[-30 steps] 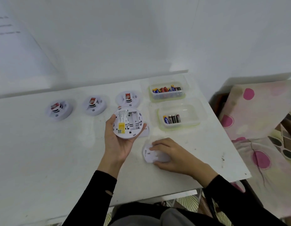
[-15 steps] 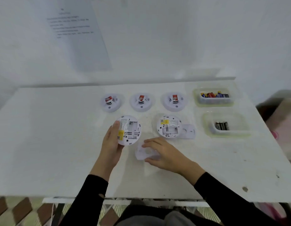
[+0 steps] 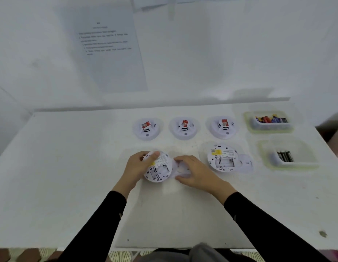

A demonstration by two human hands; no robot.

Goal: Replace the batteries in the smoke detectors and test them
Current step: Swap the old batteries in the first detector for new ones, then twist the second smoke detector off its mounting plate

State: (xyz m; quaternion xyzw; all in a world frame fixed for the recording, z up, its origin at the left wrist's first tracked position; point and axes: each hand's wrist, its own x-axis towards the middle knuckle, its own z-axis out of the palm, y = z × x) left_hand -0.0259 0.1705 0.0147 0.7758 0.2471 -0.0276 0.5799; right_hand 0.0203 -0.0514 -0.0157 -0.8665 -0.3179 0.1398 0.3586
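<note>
My left hand (image 3: 137, 167) grips a white round smoke detector (image 3: 159, 170) turned back side up, its battery bay showing, low over the table. My right hand (image 3: 195, 172) holds a white cover plate (image 3: 178, 168) right beside it, fingers curled over its top. A second detector (image 3: 223, 157) lies back side up to the right with its cover (image 3: 246, 163) beside it. Three more detectors (image 3: 147, 128) (image 3: 184, 127) (image 3: 223, 127) stand face up in a row behind.
A clear tray (image 3: 268, 127) with several coloured batteries sits at the far right; a second tray (image 3: 296, 163) with dark batteries is nearer. A printed sheet (image 3: 107, 48) hangs on the wall. The white table (image 3: 60, 167) edge runs along the bottom.
The camera view has shifted, bringing the wall sheet into view. My left hand has lowered the detector toward the table, and my right hand has brought the cover plate up against it.
</note>
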